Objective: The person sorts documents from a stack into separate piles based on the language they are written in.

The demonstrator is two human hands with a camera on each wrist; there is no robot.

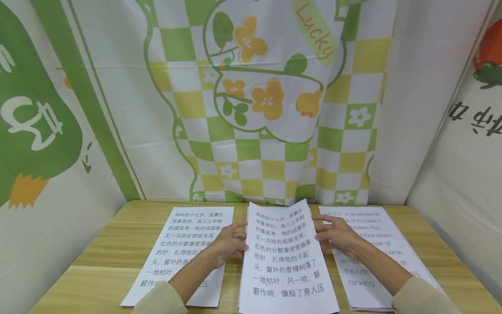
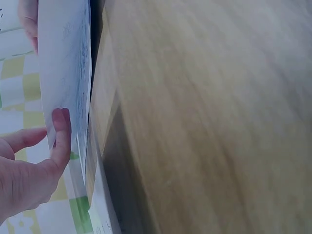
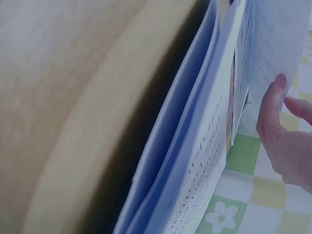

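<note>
A sheet of paper (image 1: 284, 261) printed with large Chinese text is in the middle of the wooden table, its top corners curling up. My left hand (image 1: 229, 244) pinches its left edge between thumb and fingers, as the left wrist view of the same hand (image 2: 34, 178) also shows. At the opposite edge, my right hand (image 1: 336, 233) holds it the same way; thumb and fingers sit on either side of the sheet in the right wrist view, where this hand (image 3: 290, 146) is at the right. The sheet is lifted off other paper lying beneath it, which is mostly hidden.
Left of it lies another sheet with Chinese text (image 1: 188, 250), partly under my left forearm. On the right is a stack of sheets with English text (image 1: 362, 279), under my right forearm. A patterned curtain (image 1: 274, 170) hangs behind the wooden table (image 1: 98, 257).
</note>
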